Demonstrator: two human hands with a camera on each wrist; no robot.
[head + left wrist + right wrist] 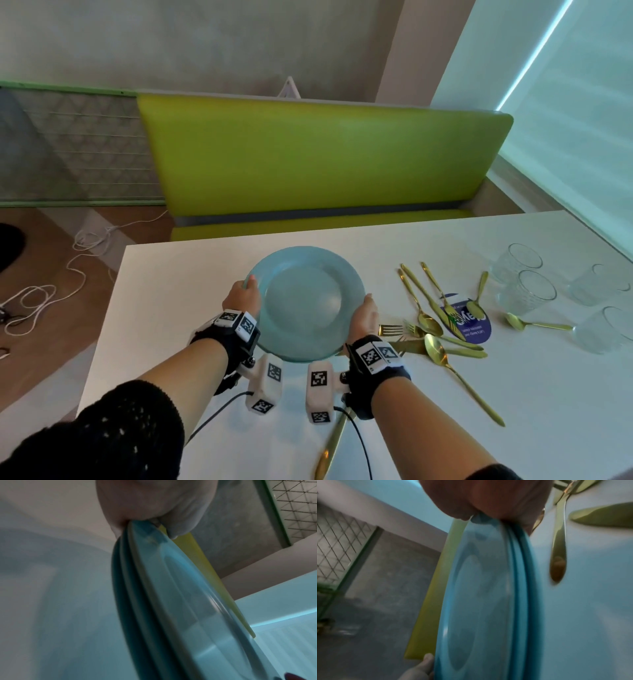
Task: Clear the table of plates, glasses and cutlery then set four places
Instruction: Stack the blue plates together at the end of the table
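A stack of blue plates [301, 305] is at the middle of the white table [164, 308]. My left hand [241, 294] grips its left rim, thumb on top. My right hand [364, 317] grips the right rim the same way. The left wrist view shows several stacked rims [171, 595] pinched under my left hand [154, 507]. From the right wrist the plates [479, 595] run away from my right hand [488, 497]. Whether the stack rests on the table or hangs just above it, I cannot tell.
Gold cutlery [431, 318] lies in a loose pile right of the plates, over a purple round sticker [474, 325]. A gold knife [330, 445] lies near the front edge. Several clear glasses [524, 284] stand at the far right. A green bench [308, 154] runs behind the table.
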